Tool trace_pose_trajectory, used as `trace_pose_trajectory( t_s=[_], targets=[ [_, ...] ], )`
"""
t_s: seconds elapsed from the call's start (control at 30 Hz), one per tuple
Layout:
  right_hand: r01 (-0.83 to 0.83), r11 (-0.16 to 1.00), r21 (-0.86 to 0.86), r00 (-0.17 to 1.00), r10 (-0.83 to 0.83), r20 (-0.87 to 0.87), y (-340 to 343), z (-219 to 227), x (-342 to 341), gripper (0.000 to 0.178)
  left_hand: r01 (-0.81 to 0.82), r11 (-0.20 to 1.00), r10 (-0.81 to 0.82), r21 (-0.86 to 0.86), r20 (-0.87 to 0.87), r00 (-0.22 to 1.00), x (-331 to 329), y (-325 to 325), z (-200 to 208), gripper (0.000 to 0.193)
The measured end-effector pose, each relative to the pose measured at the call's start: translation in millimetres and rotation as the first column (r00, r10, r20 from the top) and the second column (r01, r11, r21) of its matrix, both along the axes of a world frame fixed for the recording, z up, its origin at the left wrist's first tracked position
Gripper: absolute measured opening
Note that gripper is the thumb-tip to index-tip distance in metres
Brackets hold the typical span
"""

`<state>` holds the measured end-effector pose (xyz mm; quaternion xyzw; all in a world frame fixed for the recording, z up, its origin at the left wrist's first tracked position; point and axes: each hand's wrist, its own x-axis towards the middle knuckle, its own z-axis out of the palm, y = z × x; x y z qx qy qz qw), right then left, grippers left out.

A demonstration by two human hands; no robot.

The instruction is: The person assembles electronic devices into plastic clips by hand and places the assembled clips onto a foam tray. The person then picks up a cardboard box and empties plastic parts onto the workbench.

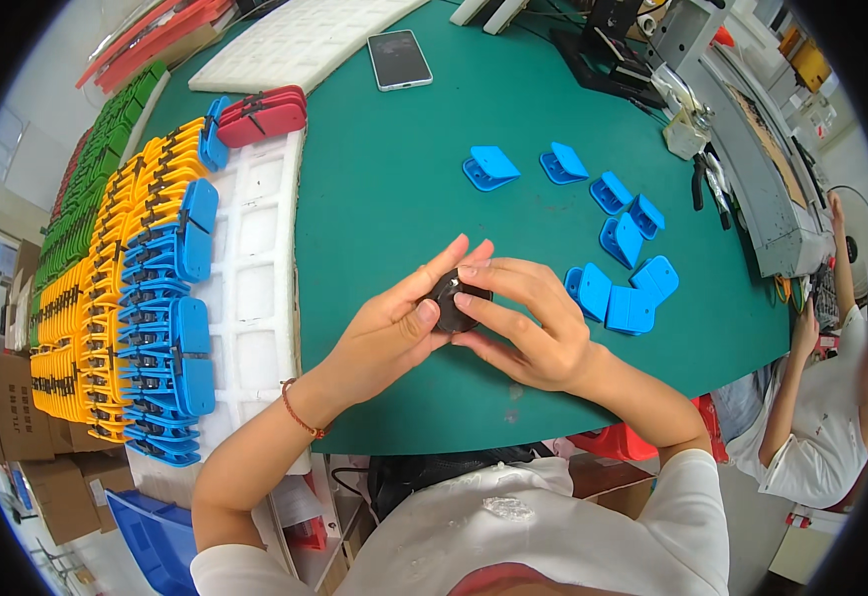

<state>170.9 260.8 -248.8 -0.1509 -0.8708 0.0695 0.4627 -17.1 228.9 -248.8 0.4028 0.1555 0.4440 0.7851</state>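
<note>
Over the near middle of the green table, my left hand [391,320] and my right hand [543,333] close together on a small black rounded part [447,301]. My left thumb and fingers grip its left side. The fingertips of my right hand press on its top and right side. Much of it is hidden by the fingers, and its exact kind cannot be made out. To the right of my hands, several blue folded plastic clip-like pieces [621,239] lie in a loose curve, the closest beside my right wrist.
Left stands a white foam tray [255,233] with rows of blue, yellow and green clips [106,288] and a red stack [263,116]. A phone [400,60] lies at the back. Pliers [717,189] and a grey machine [762,179] are right; a co-worker's hand [804,333] is beyond.
</note>
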Motion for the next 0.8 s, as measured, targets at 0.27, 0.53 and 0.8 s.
trace_pose_trajectory(
  t_s=[0.27,0.53,0.8],
  targets=[
    [0.013,0.998,0.053,1.0,-0.012,-0.016,0.6,-0.4,-0.4,0.039,-0.002,0.999,0.005,0.052,-0.047,0.999,0.5,-1.3,3.1,0.066],
    [0.013,0.998,0.068,1.0,-0.011,-0.025,-1.8,2.5,-1.2,0.037,0.007,0.99,0.004,0.14,-0.076,0.997,-0.8,-2.8,4.7,0.058],
    [0.021,0.992,0.126,1.0,-0.02,-0.013,-0.5,2.2,0.9,0.037,0.004,0.979,0.017,0.204,-0.102,0.995,1.0,-2.9,2.4,0.057]
  ],
)
